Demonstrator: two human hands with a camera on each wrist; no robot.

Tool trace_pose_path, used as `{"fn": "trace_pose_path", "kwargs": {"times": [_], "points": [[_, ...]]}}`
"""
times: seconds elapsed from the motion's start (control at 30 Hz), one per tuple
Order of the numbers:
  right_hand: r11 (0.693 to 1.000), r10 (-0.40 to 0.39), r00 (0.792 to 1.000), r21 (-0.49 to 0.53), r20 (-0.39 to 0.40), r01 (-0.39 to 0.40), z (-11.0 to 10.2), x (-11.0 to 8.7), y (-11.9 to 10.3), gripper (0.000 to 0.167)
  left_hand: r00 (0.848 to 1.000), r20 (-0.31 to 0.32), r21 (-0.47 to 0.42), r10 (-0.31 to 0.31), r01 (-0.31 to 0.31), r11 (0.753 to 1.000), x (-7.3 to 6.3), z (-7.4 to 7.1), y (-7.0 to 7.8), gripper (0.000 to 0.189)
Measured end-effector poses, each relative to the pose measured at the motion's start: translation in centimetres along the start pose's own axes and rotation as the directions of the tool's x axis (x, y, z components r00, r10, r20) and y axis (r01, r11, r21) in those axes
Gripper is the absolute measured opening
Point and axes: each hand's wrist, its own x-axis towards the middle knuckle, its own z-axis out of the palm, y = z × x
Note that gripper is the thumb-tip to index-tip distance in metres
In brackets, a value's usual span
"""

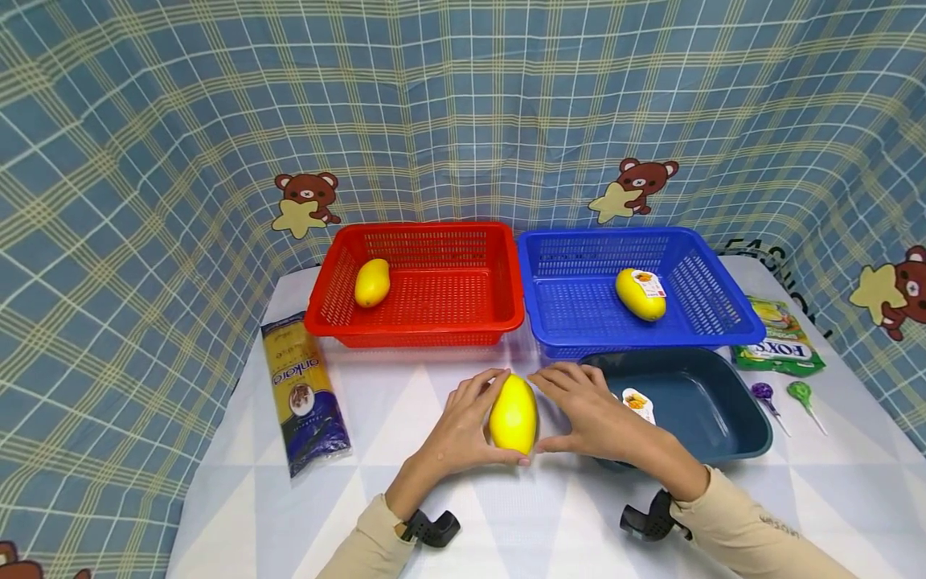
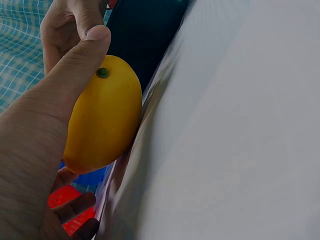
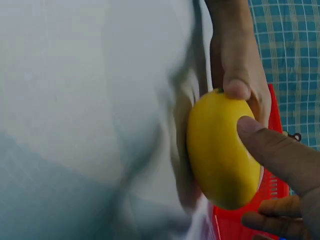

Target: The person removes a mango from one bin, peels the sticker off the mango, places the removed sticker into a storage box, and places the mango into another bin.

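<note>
A yellow mango [image 1: 513,414] stands out on the white table between my two hands. My left hand [image 1: 459,430] grips it, thumb at the near end and fingertips at the far end; a small green stem spot [image 2: 102,73] shows by the thumb in the left wrist view. My right hand [image 1: 589,410] is just to the mango's right, fingers spread and gently bent, a small gap from it in the head view. In the right wrist view the right thumb [image 3: 270,145] overlaps the mango's side. A white sticker with a mango picture [image 1: 638,404] shows beside the right hand.
Behind are a red basket [image 1: 448,297] and a blue basket [image 1: 579,318], each with one mango inside. A dark basin [image 1: 702,402] stands right, near two lollipops [image 1: 799,392] and a green Fox's bag [image 1: 781,346]. A spaghetti pack [image 1: 304,390] lies left.
</note>
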Motion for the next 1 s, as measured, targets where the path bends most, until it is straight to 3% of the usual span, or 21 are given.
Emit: {"fn": "trace_pose_path", "kwargs": {"times": [0.4, 0.87, 1.0], "points": [[0.997, -0.004, 1.000, -0.079, -0.009, 0.003, 1.8, 0.6, -0.8, 0.108, 0.999, 0.026, 0.000, -0.019, 0.019, 1.000, 0.0, -0.1, 0.0, 0.124], [0.987, -0.038, 0.998, -0.158, -0.046, 0.030, 2.8, 1.2, -0.7, 0.106, 0.997, 0.069, -0.007, -0.046, 0.047, 0.999, -0.1, -0.3, 0.1, 0.123], [0.986, -0.055, 0.996, -0.160, -0.067, 0.044, 2.8, 1.2, -0.4, 0.102, 0.998, 0.034, -0.035, -0.057, 0.058, 0.998, 0.0, -0.8, 0.3, 0.112]]}}
